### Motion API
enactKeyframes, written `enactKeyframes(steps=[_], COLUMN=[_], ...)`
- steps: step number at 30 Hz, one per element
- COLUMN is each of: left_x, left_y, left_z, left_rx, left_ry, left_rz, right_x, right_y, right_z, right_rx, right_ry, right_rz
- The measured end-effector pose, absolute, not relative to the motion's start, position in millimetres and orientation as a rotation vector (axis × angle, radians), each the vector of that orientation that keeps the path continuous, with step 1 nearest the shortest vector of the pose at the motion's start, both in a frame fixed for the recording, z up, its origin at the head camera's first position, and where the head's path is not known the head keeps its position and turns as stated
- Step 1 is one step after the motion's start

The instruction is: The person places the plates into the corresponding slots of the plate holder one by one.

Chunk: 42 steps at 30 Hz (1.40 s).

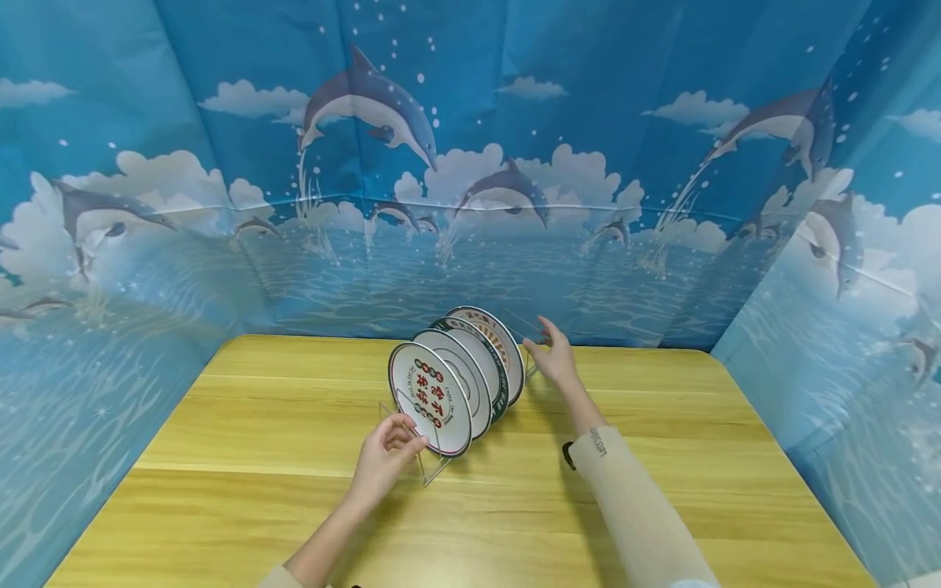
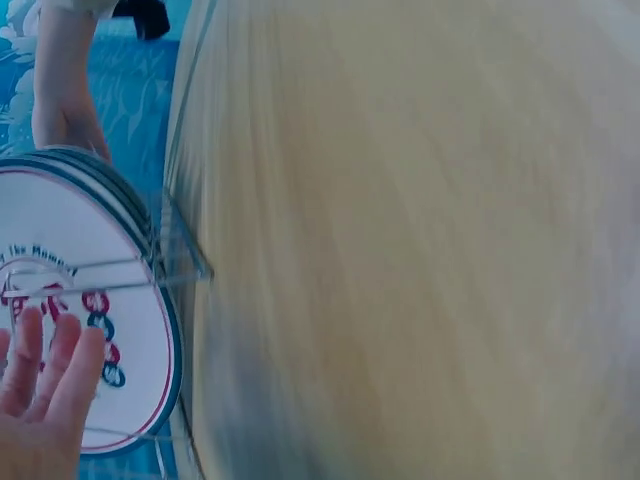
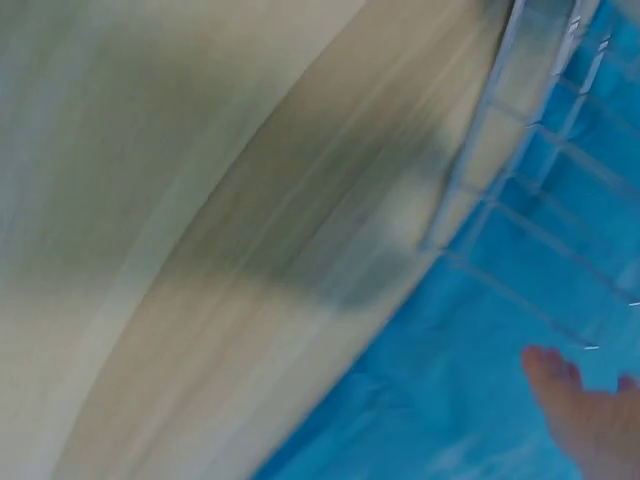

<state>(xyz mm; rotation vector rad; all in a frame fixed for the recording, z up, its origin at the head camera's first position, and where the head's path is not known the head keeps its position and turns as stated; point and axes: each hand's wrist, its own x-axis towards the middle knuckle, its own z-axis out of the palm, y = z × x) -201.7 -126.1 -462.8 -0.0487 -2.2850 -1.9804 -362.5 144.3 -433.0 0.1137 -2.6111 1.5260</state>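
Note:
A wire dish rack [image 1: 438, 472] stands on the table, holding several round plates upright in a row. The front plate [image 1: 408, 384] is white with a dark rim and red and dark lettering; the plates behind it are partly hidden. My left hand [image 1: 382, 457] is at the rack's near end, in front of that plate. In the left wrist view its fingers [image 2: 78, 380] extend close to the end wires; contact is unclear. At the far end, my right hand [image 1: 557, 359] has thumb and fingers spread beside the rack's end wires [image 3: 520, 290], holding nothing visible.
The rack stands near the back edge of a yellow wood-grain table [image 1: 625, 482]. A blue curtain printed with dolphins [image 1: 470, 269] hangs behind the table and along both sides. A dark band [image 1: 568, 456] shows at the right sleeve's cuff.

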Motion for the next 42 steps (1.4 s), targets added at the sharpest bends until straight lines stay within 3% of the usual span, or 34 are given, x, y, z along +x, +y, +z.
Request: enactKeyframes(steps=[9, 20, 30, 42], left_x=[-196.2, -241.3, -246.4, -250.5], left_y=[-146.8, -185.5, -185.6, -184.8], left_z=[-421.5, -457.8, -463.3, -465.6], left_rx=[-0.128, -0.326, -0.538, -0.542], left_ry=[-2.283, -2.321, -2.457, -2.495], left_rz=[-1.509, -1.558, -1.816, -1.886], right_x=[-297.2, -205.1, -192.5, -199.3], right_y=[109.3, 48.7, 19.6, 2.5], right_z=[-401.5, -383.7, -439.7, -455.2], right_rx=[0.214, 0.682, 0.744, 0.55], right_ry=[-2.068, -1.906, -2.267, -2.468], right_rz=[1.688, 1.661, 1.496, 1.396])
